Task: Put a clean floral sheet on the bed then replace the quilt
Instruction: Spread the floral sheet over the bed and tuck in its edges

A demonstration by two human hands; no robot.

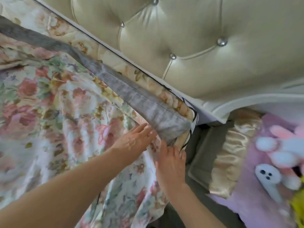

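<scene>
The floral sheet (54,99), pink roses on white, lies rumpled over the bed and hangs off its near corner. A grey band of fabric (139,97) runs along the head end, over the beige floral mattress edge (166,92). My left hand (134,139) lies flat on the sheet just below the grey band's end, fingers straight. My right hand (171,163) rests on the sheet at the mattress corner, fingers stretched toward the edge. Its fingertips are blurred. No quilt is recognisable in view.
The tufted cream headboard (197,38) with silver buttons stands directly behind the mattress. To the right are a grey bedside unit (202,153), a satin cushion (230,153) and a lilac cover with plush toys (271,170). A narrow gap separates bed and unit.
</scene>
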